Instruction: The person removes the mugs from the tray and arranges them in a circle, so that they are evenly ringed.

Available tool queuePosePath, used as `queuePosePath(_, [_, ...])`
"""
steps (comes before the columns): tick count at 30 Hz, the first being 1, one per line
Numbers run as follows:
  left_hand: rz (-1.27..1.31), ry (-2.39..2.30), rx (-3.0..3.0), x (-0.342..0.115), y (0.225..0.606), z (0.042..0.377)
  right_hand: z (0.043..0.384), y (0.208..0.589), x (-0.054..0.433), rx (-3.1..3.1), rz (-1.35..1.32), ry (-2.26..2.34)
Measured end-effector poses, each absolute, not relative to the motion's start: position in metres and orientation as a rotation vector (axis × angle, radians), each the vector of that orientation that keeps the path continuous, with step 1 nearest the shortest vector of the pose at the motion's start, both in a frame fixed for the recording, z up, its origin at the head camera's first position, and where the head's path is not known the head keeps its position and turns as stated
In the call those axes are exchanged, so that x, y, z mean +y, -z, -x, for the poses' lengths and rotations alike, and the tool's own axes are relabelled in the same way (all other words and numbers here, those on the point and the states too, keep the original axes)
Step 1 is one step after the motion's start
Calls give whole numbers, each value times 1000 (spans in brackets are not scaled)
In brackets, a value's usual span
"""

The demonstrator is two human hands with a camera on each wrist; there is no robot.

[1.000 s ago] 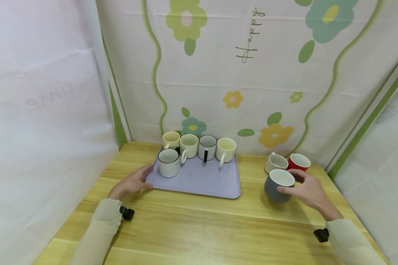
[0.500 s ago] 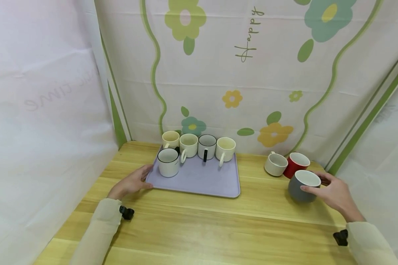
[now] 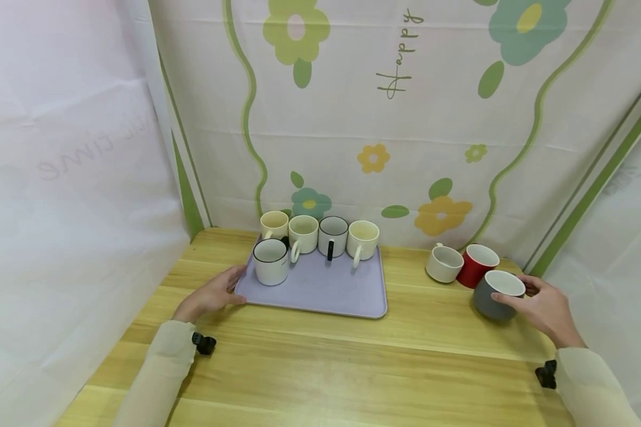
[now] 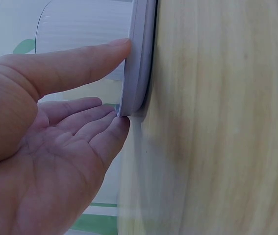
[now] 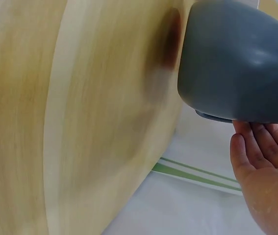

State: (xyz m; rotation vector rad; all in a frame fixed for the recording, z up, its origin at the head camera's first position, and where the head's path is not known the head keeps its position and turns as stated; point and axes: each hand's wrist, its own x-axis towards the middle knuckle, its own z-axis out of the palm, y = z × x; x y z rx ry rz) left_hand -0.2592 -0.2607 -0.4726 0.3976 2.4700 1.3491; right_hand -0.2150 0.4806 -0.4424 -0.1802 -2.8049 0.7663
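Note:
My left hand (image 3: 214, 293) rests at the near left corner of the lilac tray (image 3: 342, 290). In the left wrist view its thumb lies straight against the tray's rim, with the other fingers touching the edge. A white mug with a black rim (image 3: 272, 270) stands on the tray beside this hand. At the far right my right hand (image 3: 546, 308) holds a dark grey cup (image 3: 492, 303) with a white inside, thumb on the near side and fingers behind. The cup is upright, close to a red cup (image 3: 472, 274); whether its base touches the table cannot be seen.
Along the tray's back edge stand a yellow mug (image 3: 273, 223), cream mugs and another black-rimmed mug (image 3: 333, 240). A cream cup (image 3: 442, 270) is left of the red one. A patterned cloth (image 3: 320, 118) hangs behind the wooden table (image 3: 320, 367).
My right hand has carried the grey cup rightward, from in front of the cream and red cups to the red cup's near right side. The left hand and tray have stayed put.

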Motion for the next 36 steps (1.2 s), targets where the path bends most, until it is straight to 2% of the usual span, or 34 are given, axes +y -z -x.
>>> queuePosePath(24, [-409,-1362,2463,-261,473,259,226,462,510,-2740,304,-826])
queuePosePath(36, [-405,-1363,2455,-260,471,258,232,426,484,-2729,250,-900])
